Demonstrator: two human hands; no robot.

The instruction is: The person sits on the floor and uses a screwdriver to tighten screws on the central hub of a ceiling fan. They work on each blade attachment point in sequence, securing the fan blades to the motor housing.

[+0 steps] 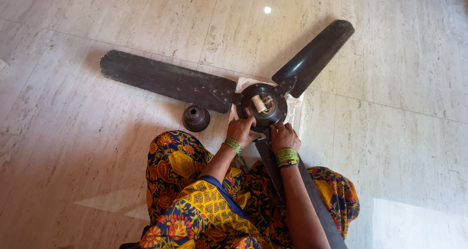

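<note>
A dark ceiling fan lies on the pale tiled floor, its round motor hub (265, 105) facing up with a short white shaft and some wires at its middle. My left hand (241, 130) rests on the near left rim of the hub. My right hand (284, 136) presses on the near rim where the third blade (312, 200) joins. One blade (161, 78) runs to the left, another (314, 56) to the upper right. Both wrists carry green bangles. Whether either hand grips anything small is hidden.
A dark cup-shaped fan canopy (196, 118) stands on the floor just left of my left hand. A white cloth (296, 110) lies under the hub. My lap, in colourful patterned fabric (195, 200), fills the lower middle. Tiled floor (73, 146) stretches all around.
</note>
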